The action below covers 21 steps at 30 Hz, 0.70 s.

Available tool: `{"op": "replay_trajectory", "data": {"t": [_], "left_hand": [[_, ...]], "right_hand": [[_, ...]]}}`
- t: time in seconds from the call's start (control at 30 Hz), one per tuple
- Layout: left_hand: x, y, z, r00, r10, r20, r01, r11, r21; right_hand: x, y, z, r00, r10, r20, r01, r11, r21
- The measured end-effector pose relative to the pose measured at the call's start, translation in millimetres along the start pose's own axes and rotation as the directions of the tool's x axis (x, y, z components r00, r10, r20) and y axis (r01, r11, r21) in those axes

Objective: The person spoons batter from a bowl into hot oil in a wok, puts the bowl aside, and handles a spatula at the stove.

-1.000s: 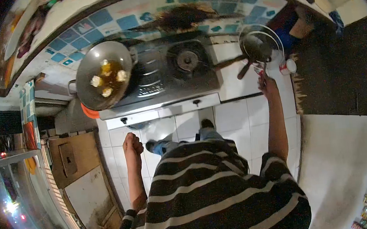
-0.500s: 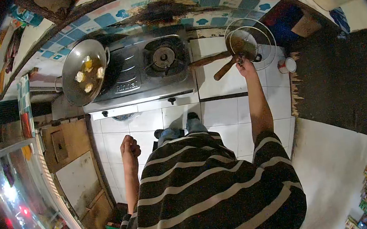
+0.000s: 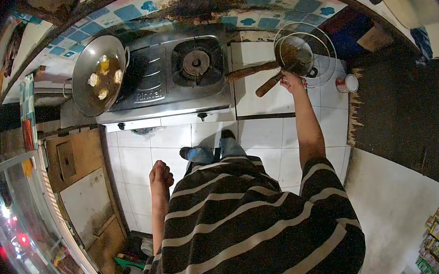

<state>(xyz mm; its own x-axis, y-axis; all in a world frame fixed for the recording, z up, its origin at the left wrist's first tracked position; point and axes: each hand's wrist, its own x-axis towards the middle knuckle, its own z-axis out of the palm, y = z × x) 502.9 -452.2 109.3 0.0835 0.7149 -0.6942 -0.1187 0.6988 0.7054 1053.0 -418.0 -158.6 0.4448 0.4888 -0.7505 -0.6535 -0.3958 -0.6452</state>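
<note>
My right hand (image 3: 293, 82) reaches over the counter, its fingers closed around a utensil with a brown wooden handle (image 3: 268, 85). Its dark working end is too unclear to name. Beside it lies a second long wooden handle (image 3: 253, 71). Both meet a small pan or bowl (image 3: 296, 54), which sits within a round wire frame (image 3: 332, 53). Low on the left, my left hand (image 3: 160, 173) hangs in a loose fist, away from everything, with nothing visible in it. Several pieces of food (image 3: 102, 94) lie in oil in a wok (image 3: 85, 81).
The wok stands on the left of a steel two-burner stove (image 3: 149, 75); the right burner (image 3: 196, 63) is bare. A tin can (image 3: 350, 83) stands at the counter's right edge. To the left are a wooden cabinet (image 3: 80, 157) and a glass display case (image 3: 25, 221).
My right hand stays at the utensil by the pan, its fingers slightly shifted. My left hand remains in a fist. The whole view has tilted a little.
</note>
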Motion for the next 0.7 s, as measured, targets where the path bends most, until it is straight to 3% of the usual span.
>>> {"op": "replay_trajectory", "data": {"t": [0.1,0.3,0.57,0.7], "left_hand": [[-1.5,-3.2,4.1,1.000,-0.004,0.029,0.004,1.000,-0.008],[3.3,-15.8,5.2,0.997,0.013,0.081,-0.013,1.000,-0.001],[-2.6,-7.2,15.2,0.999,-0.029,-0.024,0.029,1.000,-0.011],[0.3,-8.5,12.6,1.000,-0.006,0.024,0.006,1.000,0.018]], "right_hand": [[25.3,3.3,-14.0,0.994,0.073,-0.076,-0.080,0.992,-0.096],[90.9,30.3,-48.0,0.980,0.135,0.146,-0.121,0.987,-0.103],[55.0,19.3,-8.9,0.998,0.058,-0.013,-0.059,0.924,-0.378],[43.9,10.3,1.1,0.996,-0.021,-0.083,-0.031,0.813,-0.582]]}}
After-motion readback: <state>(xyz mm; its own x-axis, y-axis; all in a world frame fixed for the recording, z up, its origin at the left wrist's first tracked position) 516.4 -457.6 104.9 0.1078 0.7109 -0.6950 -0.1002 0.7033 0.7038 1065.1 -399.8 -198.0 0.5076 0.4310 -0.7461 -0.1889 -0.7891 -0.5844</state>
